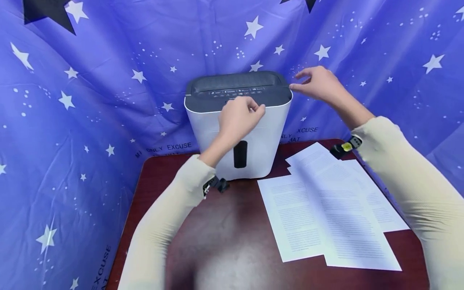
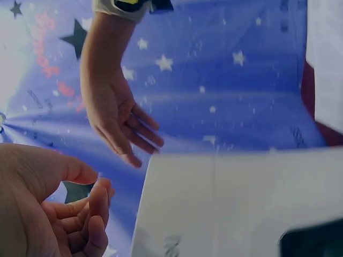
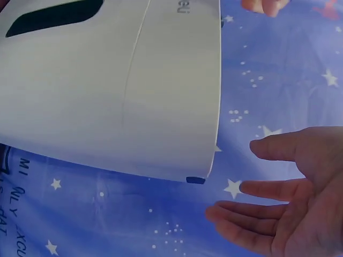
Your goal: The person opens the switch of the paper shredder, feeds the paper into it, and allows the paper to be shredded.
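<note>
A white paper shredder with a dark grey top and a dark window in its front stands upright at the back of the table. In the head view my left hand overlaps the front top edge of the shredder. Its fingers are loosely curled, thumb tip close to the index fingertip, and nothing is held. By the top right corner of the shredder is my right hand, raised, its fingers spread and relaxed. The right wrist view shows that right hand bare, with a gap between it and the shredder's white body.
Several printed sheets of paper lie overlapping on the right of the dark red table. A purple curtain with white stars hangs close behind the shredder and along both sides. Each wrist wears a small black camera.
</note>
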Tool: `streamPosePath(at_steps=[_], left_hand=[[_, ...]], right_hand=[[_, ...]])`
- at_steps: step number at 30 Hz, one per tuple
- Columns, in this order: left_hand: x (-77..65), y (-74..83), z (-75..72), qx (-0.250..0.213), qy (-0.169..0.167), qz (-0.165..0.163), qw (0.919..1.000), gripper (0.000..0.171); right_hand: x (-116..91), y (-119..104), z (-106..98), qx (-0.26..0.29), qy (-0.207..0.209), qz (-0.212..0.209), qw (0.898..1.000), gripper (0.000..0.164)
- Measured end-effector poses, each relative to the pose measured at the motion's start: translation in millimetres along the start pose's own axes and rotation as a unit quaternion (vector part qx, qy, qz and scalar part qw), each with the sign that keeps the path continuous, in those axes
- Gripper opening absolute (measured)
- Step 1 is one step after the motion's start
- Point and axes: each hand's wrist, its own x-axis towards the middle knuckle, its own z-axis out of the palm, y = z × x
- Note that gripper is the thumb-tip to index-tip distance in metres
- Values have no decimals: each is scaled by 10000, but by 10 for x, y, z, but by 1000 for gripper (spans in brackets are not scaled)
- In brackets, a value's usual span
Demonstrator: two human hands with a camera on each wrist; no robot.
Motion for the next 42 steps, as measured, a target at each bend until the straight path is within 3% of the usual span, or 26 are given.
streamPosePath(at_steps=[5,9,14,18,23,25,27,29,32,35,38,42], left_hand=[[-271,-9,246,-529,100,572,9969,20],[-496,1,526,-1087,-76,664,9918,18],[-716,13,945,-1791,-391,720,9804,14],[-831,5,1314,-2263,-692,546,9701,13],[-885,-24,1740,-2792,-1429,-279,9491,19],[-881,-49,1892,-3001,-1851,-711,9331,23],[-875,-77,2036,-3324,-2291,-1178,9073,27],[-865,-118,2175,-3754,-2637,-1664,8729,31],[-864,-171,2369,-4403,-2964,-2374,8136,36],[-871,-211,2535,-4737,-3113,-3007,7669,38],[-892,-235,2678,-4828,-3159,-3547,7357,40],[-958,-219,2844,-4927,-3118,-4065,7033,38]], right_hand=[[-291,225,21,241,249,-245,9991,71],[-504,468,87,472,419,-298,9976,73],[-718,832,202,770,454,-17,9960,77],[-863,1171,338,806,283,300,9959,81],[-936,1609,552,684,15,676,9954,87],[-938,1775,650,668,-85,775,9947,89],[-940,1934,753,687,-219,894,9934,92],[-925,2077,866,739,-311,996,9918,92],[-915,2295,1031,745,-467,1258,9881,92],[-918,2514,1171,894,-759,1553,9809,91],[-958,2708,1264,1215,-1204,1951,9658,94],[-1071,2944,1339,1516,-1760,2514,9396,103]])
